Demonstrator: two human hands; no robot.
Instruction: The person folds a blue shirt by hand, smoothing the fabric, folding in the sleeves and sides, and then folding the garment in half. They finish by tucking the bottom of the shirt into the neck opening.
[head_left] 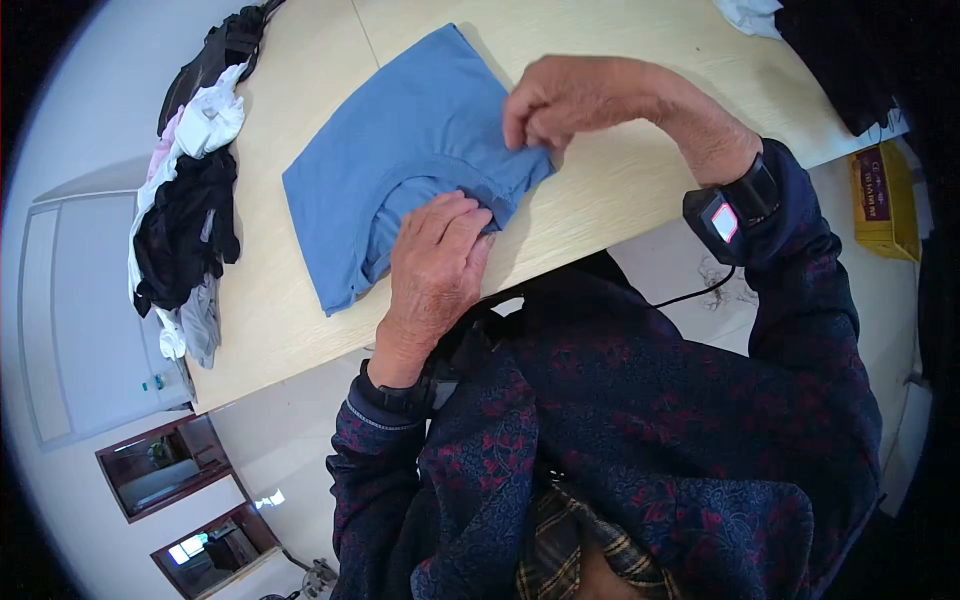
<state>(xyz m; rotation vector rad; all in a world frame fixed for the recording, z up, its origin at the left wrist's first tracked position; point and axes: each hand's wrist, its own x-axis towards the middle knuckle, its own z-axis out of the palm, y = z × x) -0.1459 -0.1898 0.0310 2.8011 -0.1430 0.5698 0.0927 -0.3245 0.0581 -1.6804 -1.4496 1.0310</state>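
Note:
A blue garment (400, 130), folded into a compact shape, lies on the pale wooden table (290, 345). Its round neckline faces my body. My left hand (437, 262) rests at the neckline, fingers bent over the cloth near its front edge. At the garment's right corner, my right hand (560, 103) has its fingers curled and pressed together against the fabric. The cloth between those fingertips is largely hidden.
Along the table's left edge lies a pile of black, white and grey clothes (190, 220). Dark clothing (835, 60) lies at the far right. A yellow bag (885, 200) stands beyond the table's right side.

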